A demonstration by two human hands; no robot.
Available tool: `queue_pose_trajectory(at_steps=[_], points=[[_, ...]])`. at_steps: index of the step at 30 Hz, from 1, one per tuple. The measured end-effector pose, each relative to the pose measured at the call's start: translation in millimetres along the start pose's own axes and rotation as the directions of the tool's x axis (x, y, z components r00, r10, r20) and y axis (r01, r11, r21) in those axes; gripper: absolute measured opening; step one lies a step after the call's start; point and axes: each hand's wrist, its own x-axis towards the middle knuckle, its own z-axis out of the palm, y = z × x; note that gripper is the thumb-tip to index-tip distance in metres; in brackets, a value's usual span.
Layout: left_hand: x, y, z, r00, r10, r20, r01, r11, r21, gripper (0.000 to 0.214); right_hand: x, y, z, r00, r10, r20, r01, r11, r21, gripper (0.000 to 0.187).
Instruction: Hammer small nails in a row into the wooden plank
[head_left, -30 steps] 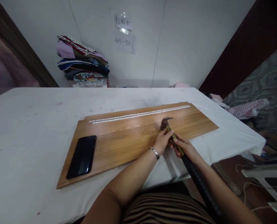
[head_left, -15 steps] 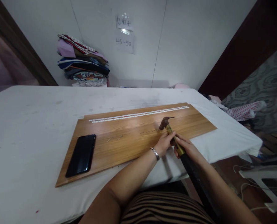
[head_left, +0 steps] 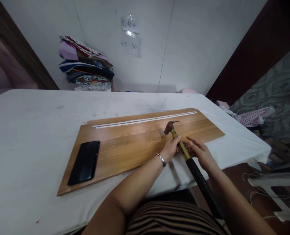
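Observation:
A claw hammer with a yellow-and-black handle rests its head on a long wooden board lying on a white table. My left hand is closed around the handle just below the head. My right hand lies beside the handle with its fingers stretched out, touching it at most lightly. A row of small dark dots, nails or holes, runs just left of the hammer head. Two loose nails lie on the board further left.
A black phone lies on the board's left end. A thin metal strip runs along its far edge. Folded fabrics are stacked by the wall. A white plastic chair stands at the right, past the table's edge.
My right hand has let go of the hammer handle and spread its fingers. My left hand has kept its hold near the head, which has shifted slightly left.

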Motion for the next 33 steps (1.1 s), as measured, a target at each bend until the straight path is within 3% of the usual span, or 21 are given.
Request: queue_pose_trajectory(at_steps=[4, 10, 17, 21, 33], points=[[-4.5, 6.1, 0.6, 0.999, -0.029, 0.036, 0.026, 0.996, 0.087, 0.043, -19.7, -2.1, 6.0, 0.984, 0.140, 0.112, -0.148, 0.987, 0.066, 0.093], [-7.1, 5.9, 2.7, 0.997, -0.062, 0.053, 0.054, 0.988, 0.143, 0.037, -46.4, 4.2, 11.5, 0.967, 0.099, 0.234, -0.140, 0.976, 0.165, 0.107], [-3.8, 1.4, 0.8, 0.994, -0.032, 0.100, 0.018, 0.990, 0.139, 0.040, -51.7, 7.4, 11.7, 0.965, 0.087, 0.246, -0.142, 0.966, 0.218, 0.092], [-1.8, 1.5, -1.4, 0.997, -0.042, 0.071, 0.032, 0.990, 0.136, 0.036, -49.8, 7.0, 13.8, 0.965, 0.106, 0.241, -0.162, 0.960, 0.229, 0.086], [3.2, 0.4, -4.5, 0.995, -0.076, 0.069, 0.065, 0.987, 0.149, 0.036, -50.1, 7.8, 15.8, 0.968, 0.121, 0.222, -0.170, 0.961, 0.220, 0.077]])
